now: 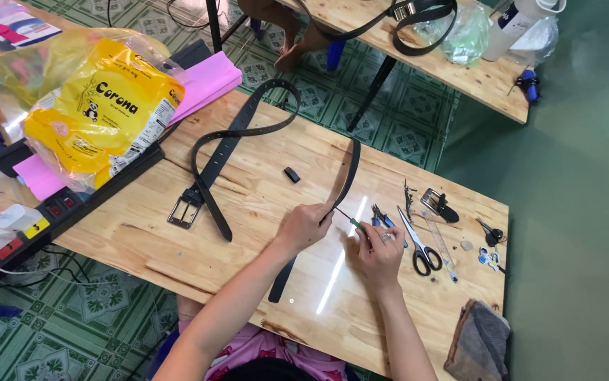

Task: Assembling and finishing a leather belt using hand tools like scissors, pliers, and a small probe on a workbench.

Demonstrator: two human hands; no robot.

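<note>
The wooden table (234,233) has bare room near the left hand (303,226), while scissors (419,247) and small tools crowd its right end close to the edge. A plain black belt strap (339,185) arcs up from mid-table, its other end lying flat toward the near edge. The left fingers pinch the strap's edge; the right hand (376,255), just right of it, grips a green-handled screwdriver (352,221) with its tip touching the strap.

Yellow bag (99,109) (perhaps plastic) — table's left
</note>
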